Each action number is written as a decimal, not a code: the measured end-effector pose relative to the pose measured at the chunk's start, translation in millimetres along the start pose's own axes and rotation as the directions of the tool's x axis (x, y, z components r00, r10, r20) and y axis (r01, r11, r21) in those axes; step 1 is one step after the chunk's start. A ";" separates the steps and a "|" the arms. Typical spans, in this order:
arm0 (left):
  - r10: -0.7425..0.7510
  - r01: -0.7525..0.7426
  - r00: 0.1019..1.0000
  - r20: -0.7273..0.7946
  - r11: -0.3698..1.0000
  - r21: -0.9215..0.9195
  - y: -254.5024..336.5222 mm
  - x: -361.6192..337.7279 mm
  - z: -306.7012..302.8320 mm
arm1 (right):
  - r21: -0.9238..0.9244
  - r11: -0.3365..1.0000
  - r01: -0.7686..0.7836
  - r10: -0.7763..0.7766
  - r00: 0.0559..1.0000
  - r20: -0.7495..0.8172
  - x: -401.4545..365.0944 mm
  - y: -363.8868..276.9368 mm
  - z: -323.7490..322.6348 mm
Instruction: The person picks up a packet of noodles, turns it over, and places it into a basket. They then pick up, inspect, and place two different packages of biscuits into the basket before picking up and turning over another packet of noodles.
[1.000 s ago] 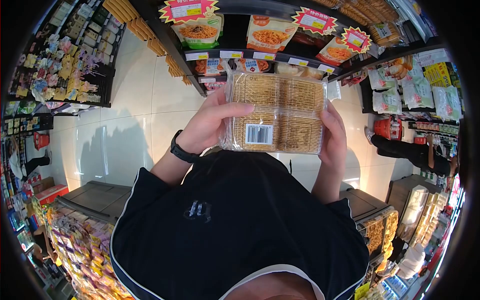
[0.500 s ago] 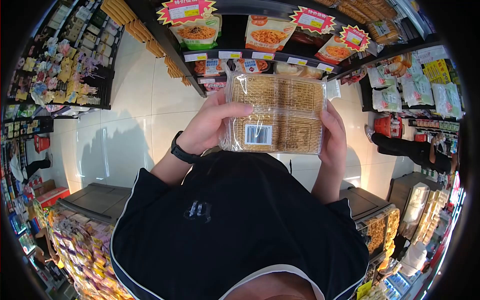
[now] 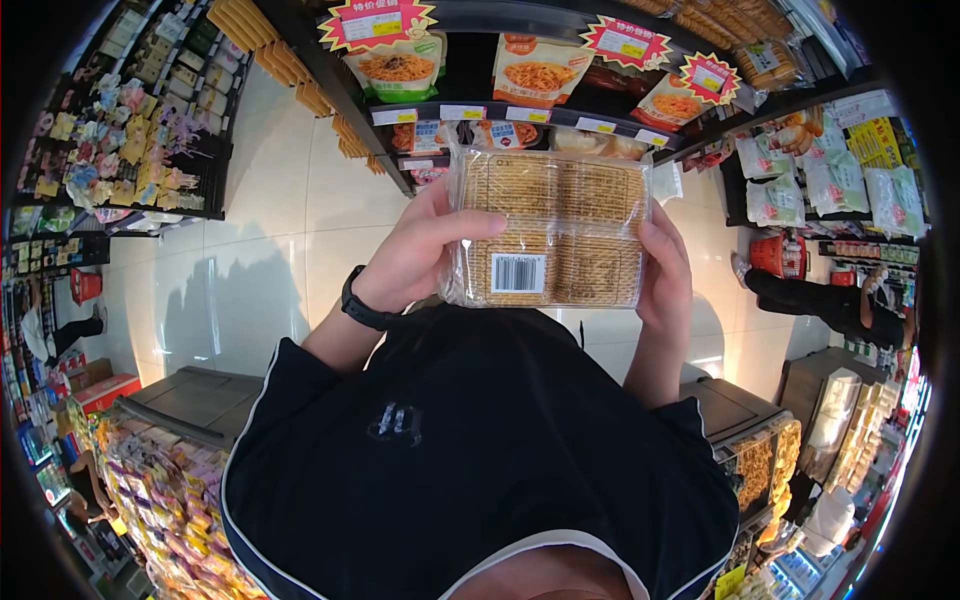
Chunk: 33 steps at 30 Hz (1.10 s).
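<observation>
Two hands hold one clear packet of crackers in the head view: our left hand clasps its 9 o'clock edge, our right hand its 3 o'clock edge. Inside we see four cracker stacks, with a barcode label at 7 o'clock. Noodle pouches fill the shelf at 12 o'clock

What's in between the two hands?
A clear pack of square crackers fills the gap in the head view. The left hand grips one edge, the right hand the other; a barcode label faces the camera.
</observation>
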State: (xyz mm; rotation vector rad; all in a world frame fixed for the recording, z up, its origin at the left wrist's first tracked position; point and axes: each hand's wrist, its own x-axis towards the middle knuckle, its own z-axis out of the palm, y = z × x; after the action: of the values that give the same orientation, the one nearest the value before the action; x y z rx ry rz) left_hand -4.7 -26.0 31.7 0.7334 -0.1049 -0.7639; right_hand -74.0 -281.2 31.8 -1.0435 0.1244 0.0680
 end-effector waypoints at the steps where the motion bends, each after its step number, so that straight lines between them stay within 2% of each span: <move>1: 0.006 -0.006 1.000 -0.006 1.000 0.004 -0.7 -0.8 -0.5 | 0.001 1.000 -0.003 0.003 1.000 0.003 0.1 1.1 -1.8; 12: 0.068 -0.068 0.998 0.010 0.997 0.043 -2.8 -4.4 1.3 | -0.007 1.000 -0.021 0.021 1.000 -0.009 6.1 5.0 -1.4; 24: 0.017 -0.018 1.000 -0.015 0.999 -0.032 -4.2 2.0 -6.0 | -0.014 0.998 -0.057 0.056 0.998 -0.029 10.8 7.6 -6.9; 33: 0.023 -0.021 0.999 -0.041 0.999 0.028 -4.2 8.8 -9.9 | -0.033 0.997 -0.069 0.067 0.996 -0.051 18.0 10.4 -6.0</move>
State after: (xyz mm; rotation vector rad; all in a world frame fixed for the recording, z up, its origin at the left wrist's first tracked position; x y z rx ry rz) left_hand 2.6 -28.2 20.1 0.7726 -0.0858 -0.7271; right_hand -57.7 -281.3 17.5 -1.0757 0.2044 0.1064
